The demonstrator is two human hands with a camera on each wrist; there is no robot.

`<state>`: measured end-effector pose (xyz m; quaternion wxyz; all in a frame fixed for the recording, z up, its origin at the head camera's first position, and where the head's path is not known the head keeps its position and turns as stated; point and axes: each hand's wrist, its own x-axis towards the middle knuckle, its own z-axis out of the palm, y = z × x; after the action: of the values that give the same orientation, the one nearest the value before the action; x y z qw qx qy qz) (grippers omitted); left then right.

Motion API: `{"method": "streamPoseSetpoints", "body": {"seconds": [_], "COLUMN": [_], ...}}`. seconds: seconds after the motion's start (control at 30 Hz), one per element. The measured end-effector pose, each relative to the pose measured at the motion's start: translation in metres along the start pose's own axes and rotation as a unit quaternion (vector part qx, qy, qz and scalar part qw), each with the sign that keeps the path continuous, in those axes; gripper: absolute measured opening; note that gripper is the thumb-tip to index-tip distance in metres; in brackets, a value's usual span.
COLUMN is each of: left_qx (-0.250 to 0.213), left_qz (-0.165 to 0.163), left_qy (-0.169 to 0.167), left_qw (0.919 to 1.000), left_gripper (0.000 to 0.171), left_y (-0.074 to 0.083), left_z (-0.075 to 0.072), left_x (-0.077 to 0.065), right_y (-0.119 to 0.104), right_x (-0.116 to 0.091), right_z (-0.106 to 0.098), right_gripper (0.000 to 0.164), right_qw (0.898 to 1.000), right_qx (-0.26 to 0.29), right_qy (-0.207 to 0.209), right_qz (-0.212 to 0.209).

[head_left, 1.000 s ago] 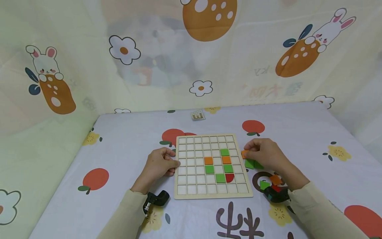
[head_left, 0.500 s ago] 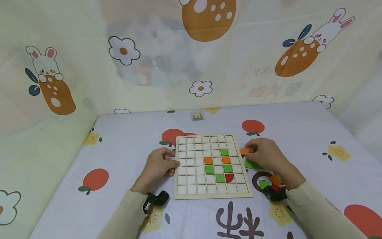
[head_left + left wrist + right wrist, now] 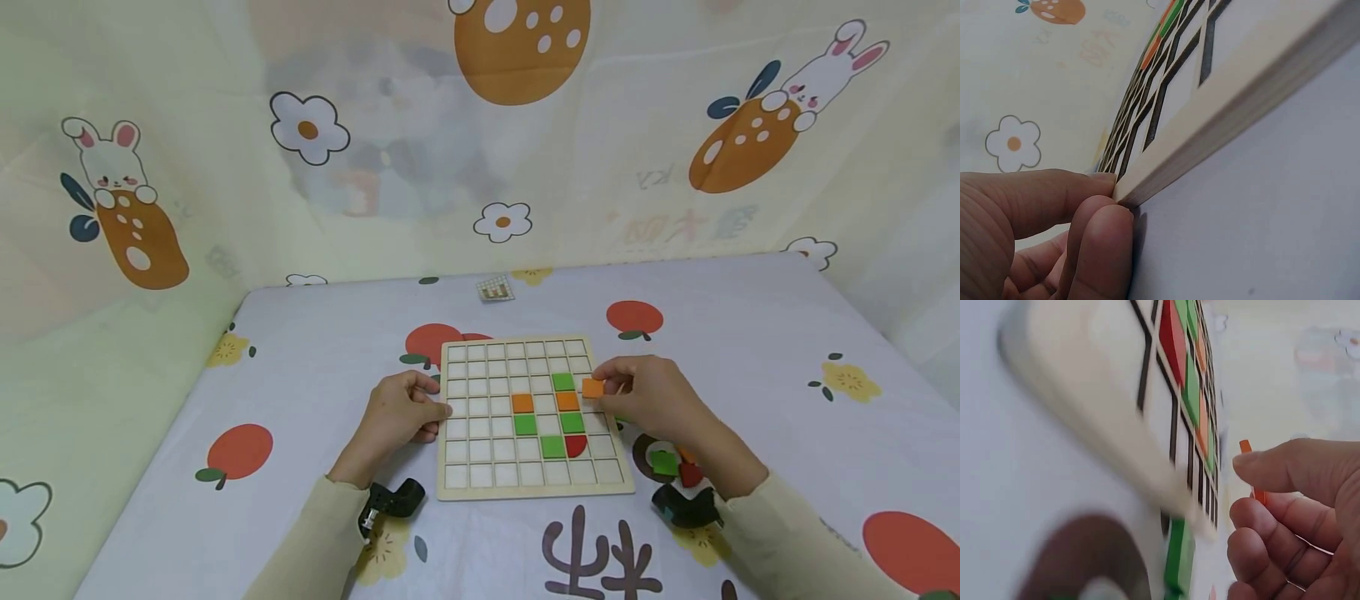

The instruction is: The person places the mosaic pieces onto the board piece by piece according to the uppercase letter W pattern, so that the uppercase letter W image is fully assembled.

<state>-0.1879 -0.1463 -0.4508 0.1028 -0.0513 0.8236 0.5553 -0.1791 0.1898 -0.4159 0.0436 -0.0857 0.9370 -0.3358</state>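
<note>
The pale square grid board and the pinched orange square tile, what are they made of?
The pale board looks like matte wood: faint lines run along its edge. The pinched orange tile could be plastic or painted wood; its even colour shows no grain.

Held by the right hand [image 3: 656, 396], the orange tile [image 3: 592, 388] loses its middle behind the thumb [image 3: 1294, 464] in the right wrist view. Below that grip, the head view shows barely a sliver of the green tile [image 3: 1179, 556]; back from it, another orange tile [image 3: 686, 455] is partly covered. Left of the grip, the wooden board [image 3: 1079, 375] and brown ring [image 3: 1079, 550] blur. The left hand [image 3: 1041, 219] is cut off behind its pinch. Beyond both grips, the card's [image 3: 496, 289] pattern is too small to read.
</note>
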Motion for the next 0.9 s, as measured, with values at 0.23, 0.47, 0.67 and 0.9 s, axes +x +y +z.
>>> {"method": "streamPoseSetpoints", "body": {"seconds": [0.23,0.47,0.67,0.9], "left_qx": [0.000,-0.005,-0.005,-0.005], "left_qz": [0.002,0.004,0.002,0.001], "left_qy": [0.000,0.000,0.000,-0.002], "left_qw": [1.0000,1.0000,1.0000,1.0000], "left_gripper": [0.027,0.028,0.029,0.029], "left_y": [-0.001,-0.002,-0.001,-0.002], "left_z": [0.001,0.000,-0.001,-0.001], "left_x": [0.000,0.001,0.001,0.002], "right_y": [-0.018,-0.029,-0.035,-0.039], "right_x": [-0.011,-0.015,-0.017,-0.015], "right_z": [0.021,0.035,0.042,0.049], "right_gripper": [0.025,0.023,0.024,0.023], "right_qw": [0.999,0.996,0.994,0.991], "right_qx": [0.028,0.029,0.023,0.004], "right_qy": [-0.029,-0.045,-0.061,-0.061], "right_qz": [-0.036,-0.070,-0.091,-0.116]}}
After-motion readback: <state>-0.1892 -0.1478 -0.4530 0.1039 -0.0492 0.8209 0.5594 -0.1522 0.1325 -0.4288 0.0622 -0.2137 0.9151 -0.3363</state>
